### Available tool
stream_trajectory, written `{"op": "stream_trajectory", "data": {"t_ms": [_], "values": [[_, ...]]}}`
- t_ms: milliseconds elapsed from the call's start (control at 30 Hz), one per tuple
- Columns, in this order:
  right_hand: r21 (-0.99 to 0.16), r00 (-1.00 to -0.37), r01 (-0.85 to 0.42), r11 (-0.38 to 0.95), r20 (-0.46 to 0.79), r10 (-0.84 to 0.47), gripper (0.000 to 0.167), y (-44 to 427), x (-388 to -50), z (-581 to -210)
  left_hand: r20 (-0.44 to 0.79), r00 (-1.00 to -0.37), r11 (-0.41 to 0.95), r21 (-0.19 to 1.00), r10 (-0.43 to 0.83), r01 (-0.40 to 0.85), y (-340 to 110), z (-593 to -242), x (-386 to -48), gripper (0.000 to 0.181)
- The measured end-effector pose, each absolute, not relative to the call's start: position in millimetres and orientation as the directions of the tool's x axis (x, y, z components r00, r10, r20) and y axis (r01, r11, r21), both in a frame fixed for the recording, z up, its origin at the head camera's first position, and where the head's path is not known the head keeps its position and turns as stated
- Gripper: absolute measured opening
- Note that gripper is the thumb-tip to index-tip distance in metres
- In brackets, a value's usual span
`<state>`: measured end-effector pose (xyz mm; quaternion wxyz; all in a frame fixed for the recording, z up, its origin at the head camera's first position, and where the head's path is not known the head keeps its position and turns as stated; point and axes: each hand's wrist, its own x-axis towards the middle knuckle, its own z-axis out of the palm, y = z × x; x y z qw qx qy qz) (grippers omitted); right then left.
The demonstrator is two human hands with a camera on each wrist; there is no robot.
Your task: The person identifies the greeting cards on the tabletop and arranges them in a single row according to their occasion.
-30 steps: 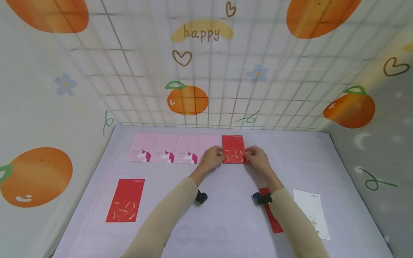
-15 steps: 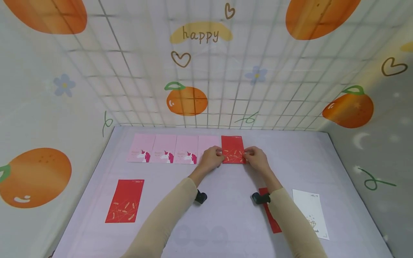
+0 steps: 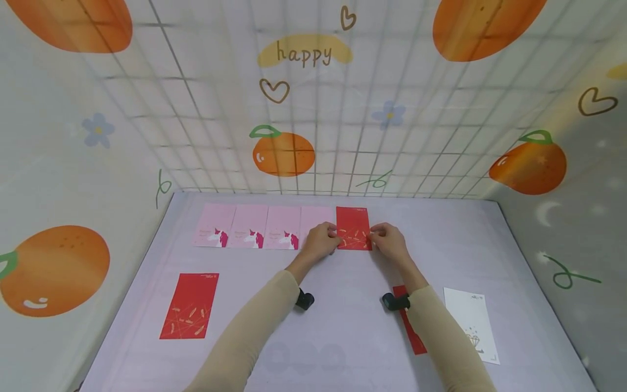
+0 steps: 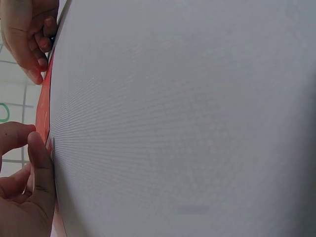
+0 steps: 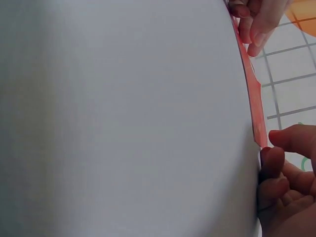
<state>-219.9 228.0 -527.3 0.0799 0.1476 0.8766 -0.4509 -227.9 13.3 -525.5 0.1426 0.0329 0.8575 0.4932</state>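
Observation:
A red envelope [image 3: 353, 223] with gold feather prints lies at the right end of a row of pink unicorn cards [image 3: 250, 226] near the back of the table. My left hand [image 3: 320, 240] pinches its left edge low down and covers much of the last pink card. On the opposite edge, the thumb and forefinger of my right hand [image 3: 390, 243] pinch the envelope near its lower corner. The left wrist view catches the red envelope [image 4: 44, 106] almost edge-on between both hands. From the right wrist, the envelope [image 5: 254, 103] is a thin red strip above the pale tabletop.
Another red envelope [image 3: 189, 306] lies at the front left of the table [image 3: 343, 337]. To the right, a further red envelope [image 3: 413, 332] is partly hidden under my right forearm, beside a white card [image 3: 472, 321]. A patterned curtain over a grid [image 3: 343, 120] closes the back.
The red envelope between my hands has straightened very slightly, its lower right corner shifting a touch left. Both hands have stayed at its edges.

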Motion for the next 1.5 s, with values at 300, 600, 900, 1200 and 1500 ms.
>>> {"op": "stream_trajectory", "data": {"t_ms": [300,600,900,1200,1500], "values": [[-0.770,-0.945,0.327,0.547,-0.275,0.177,0.036,228.3,-218.5,-528.4,-0.208,-0.956,0.519,0.852,0.206,-0.073,12.2,-527.3,-227.6,0.042],[-0.769,-0.959,0.281,0.574,-0.244,0.143,0.034,229.9,-221.7,-530.5,-0.184,-0.954,0.511,0.859,0.237,-0.038,12.0,-527.3,-229.5,0.039],[-0.773,-0.956,0.289,0.564,-0.257,0.138,0.036,228.4,-220.6,-528.5,-0.184,-0.954,0.519,0.854,0.236,-0.036,11.4,-528.3,-229.6,0.039],[-0.792,-0.964,0.257,0.553,-0.247,0.093,0.037,229.0,-217.0,-524.7,-0.128,-0.960,0.515,0.857,0.247,0.018,7.4,-527.4,-225.2,0.038],[-0.843,-0.995,0.093,0.531,-0.099,0.017,0.036,207.4,-190.5,-506.6,0.004,-0.961,0.488,0.861,0.275,0.143,-15.0,-504.6,-208.4,0.033]]}}
